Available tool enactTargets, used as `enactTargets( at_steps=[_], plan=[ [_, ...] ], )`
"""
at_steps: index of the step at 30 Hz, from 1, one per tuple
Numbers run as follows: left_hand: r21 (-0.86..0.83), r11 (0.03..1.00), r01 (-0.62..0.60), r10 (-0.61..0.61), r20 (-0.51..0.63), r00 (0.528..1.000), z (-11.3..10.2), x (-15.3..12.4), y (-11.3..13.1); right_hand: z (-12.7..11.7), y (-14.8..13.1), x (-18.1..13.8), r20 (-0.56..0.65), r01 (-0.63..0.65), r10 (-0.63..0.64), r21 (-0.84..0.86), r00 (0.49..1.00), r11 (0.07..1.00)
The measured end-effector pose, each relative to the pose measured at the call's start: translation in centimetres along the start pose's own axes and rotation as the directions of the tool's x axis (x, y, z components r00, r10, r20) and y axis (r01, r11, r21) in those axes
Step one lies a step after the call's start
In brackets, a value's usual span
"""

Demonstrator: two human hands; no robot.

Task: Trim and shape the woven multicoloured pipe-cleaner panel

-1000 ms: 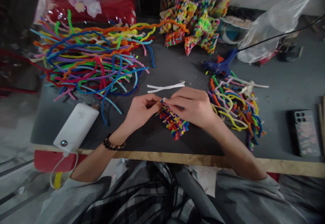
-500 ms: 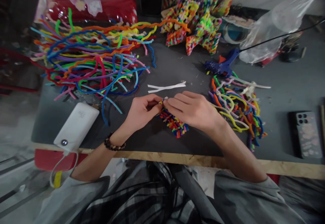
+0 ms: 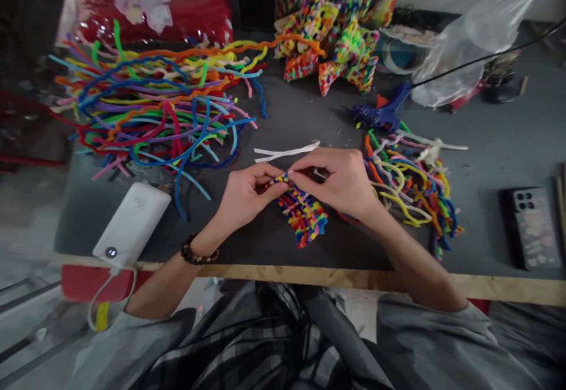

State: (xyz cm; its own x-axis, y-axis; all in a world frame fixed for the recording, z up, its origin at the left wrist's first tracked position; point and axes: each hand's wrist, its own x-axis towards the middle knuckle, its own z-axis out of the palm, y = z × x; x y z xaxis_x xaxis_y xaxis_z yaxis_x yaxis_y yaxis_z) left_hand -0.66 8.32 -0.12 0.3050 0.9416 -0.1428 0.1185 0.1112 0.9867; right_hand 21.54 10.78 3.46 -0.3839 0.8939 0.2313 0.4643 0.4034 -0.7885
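A small multicoloured woven piece of pipe cleaners hangs below my fingertips, over the dark tabletop. My left hand pinches its upper left edge between thumb and fingers. At the top edge my right hand pinches the same piece, thumb against forefinger; the fingers hide part of that edge. A thin red strand shows under the right hand. Just beyond both hands lie two crossed white strips.
Long loose pipe cleaners heap at the left, with shorter ones at the right. A blue glue gun lies behind these. Woven star-like shapes stand at the back. A white power bank and a phone lie near the front.
My right hand has turned and its fingers have opened out from the weave, now pinching at the top edge. More of the woven piece shows. The view has shifted slightly.
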Motion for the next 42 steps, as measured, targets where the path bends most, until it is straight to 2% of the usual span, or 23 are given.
enactTargets(
  at_steps=[8, 12, 18, 22, 28, 34, 42],
  plan=[
    [0.07, 0.997, -0.035, 0.041, -0.093, 0.995, 0.1, -0.3, 0.3, 0.7, -0.2, -0.2, -0.043, 0.017, -0.015, 0.041, 0.999, 0.999],
    [0.099, 0.994, -0.044, 0.053, -0.091, 0.994, 0.1, -0.5, 0.5, 0.5, -0.2, -0.1, 0.0, 0.034, -0.034, 0.072, 0.999, 0.997],
    [0.141, 0.988, -0.063, 0.079, -0.115, 0.99, 0.0, -0.5, 1.0, 0.3, 0.5, 0.0, 0.099, -0.16, 0.141, 0.219, 0.985, 0.963],
    [0.145, 0.987, -0.063, 0.077, -0.094, 0.993, 0.0, -0.6, 0.8, 0.6, 1.1, -0.1, 0.147, -0.238, 0.198, 0.342, 0.969, 0.909],
    [0.155, 0.987, -0.047, 0.063, -0.096, 0.993, 0.1, -0.6, 0.8, 0.4, 1.8, 0.0, 0.204, -0.252, 0.179, 0.428, 0.963, 0.868],
    [0.153, 0.987, -0.045, 0.06, -0.094, 0.994, 0.1, -0.7, 1.0, 0.7, 1.9, 0.0, 0.218, -0.303, 0.224, 0.466, 0.95, 0.832],
    [0.182, 0.981, -0.061, 0.077, -0.085, 0.993, 0.0, -0.7, 0.5, 0.8, 2.2, -0.1, 0.238, -0.311, 0.226, 0.433, 0.945, 0.846]
  ],
)
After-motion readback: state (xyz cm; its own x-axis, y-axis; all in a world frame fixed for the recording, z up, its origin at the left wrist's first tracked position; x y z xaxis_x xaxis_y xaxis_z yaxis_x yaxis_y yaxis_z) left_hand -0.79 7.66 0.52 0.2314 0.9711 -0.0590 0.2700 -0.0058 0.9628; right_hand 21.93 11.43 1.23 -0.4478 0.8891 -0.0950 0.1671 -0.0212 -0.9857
